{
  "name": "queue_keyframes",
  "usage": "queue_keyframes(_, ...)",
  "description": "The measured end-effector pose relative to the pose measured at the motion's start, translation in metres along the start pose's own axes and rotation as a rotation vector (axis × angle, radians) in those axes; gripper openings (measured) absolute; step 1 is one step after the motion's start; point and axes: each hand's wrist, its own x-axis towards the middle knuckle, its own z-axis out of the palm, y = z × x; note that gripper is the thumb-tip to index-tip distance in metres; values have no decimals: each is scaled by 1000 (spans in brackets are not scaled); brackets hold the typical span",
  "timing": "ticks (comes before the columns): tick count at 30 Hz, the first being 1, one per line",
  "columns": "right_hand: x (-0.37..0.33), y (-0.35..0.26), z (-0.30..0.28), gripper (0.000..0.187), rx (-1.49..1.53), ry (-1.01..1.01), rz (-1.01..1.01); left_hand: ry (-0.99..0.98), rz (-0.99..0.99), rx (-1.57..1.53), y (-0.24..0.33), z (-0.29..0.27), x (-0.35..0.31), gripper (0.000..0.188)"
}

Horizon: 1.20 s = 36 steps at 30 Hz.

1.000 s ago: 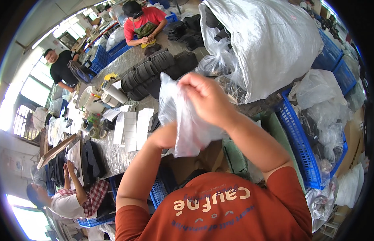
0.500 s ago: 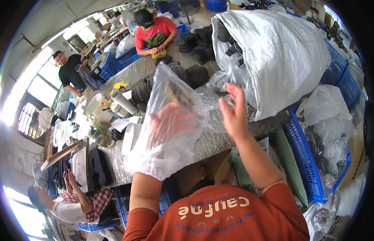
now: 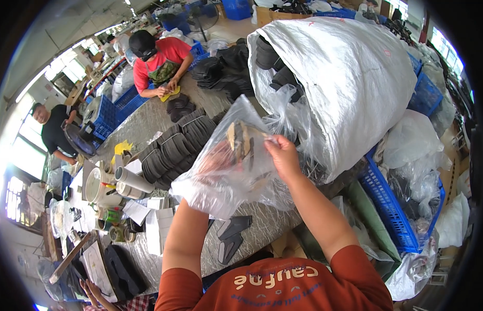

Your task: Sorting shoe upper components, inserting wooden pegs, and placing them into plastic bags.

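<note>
A clear plastic bag [image 3: 228,179] is held up over the table in front of me, its gathered mouth around my left wrist. Inside it, my left hand [image 3: 214,159] shows blurred through the film, its fingers apparently stretched out. Tan and dark strips [image 3: 241,141] appear in the upper part of the bag, close to those fingers. My right hand [image 3: 284,158] is closed, pinching the bag's right edge between thumb and fingers. Two flat dark grey cut pieces [image 3: 233,237] lie on the table below the bag.
Stacked dark pads [image 3: 176,147] line the table's far left side. A large white woven sack [image 3: 350,78] of dark pads stands at the right. Tubs and rolls [image 3: 101,186] sit left. A blue crate [image 3: 389,202] is right. Co-workers are across and at the lower left.
My right hand has come in from beside the bag and now pinches its edge. The bag has tilted slightly. The view has shifted, bringing the dark cut pieces into sight.
</note>
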Motion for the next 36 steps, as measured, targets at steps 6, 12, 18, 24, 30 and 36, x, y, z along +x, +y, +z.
queue_keyframes(6, 28, 63, -46, 13, -180, 583, 351, -232, -761, -433, -100, 13, -6, 50)
queue_keyframes(12, 25, 14, -19, 58, -1008, 324, -322, -151, -582, -262, -125, 25, -27, 53)
queue_keyframes(18, -42, 57, 25, 92, -1372, -494, 109, -225, -679, 19, -124, 12, -35, 45)
queue_keyframes(24, -74, 96, -22, 85, -1140, -480, 253, 151, -336, 340, -90, 16, -51, 24)
queue_keyframes(30, -34, 38, 56, 73, -1228, -802, -820, 442, -459, 263, -81, 42, -48, 24)
queue_keyframes(36, -29, 73, 37, 56, -1437, -632, -224, 519, -892, 77, -129, 56, -39, 35)
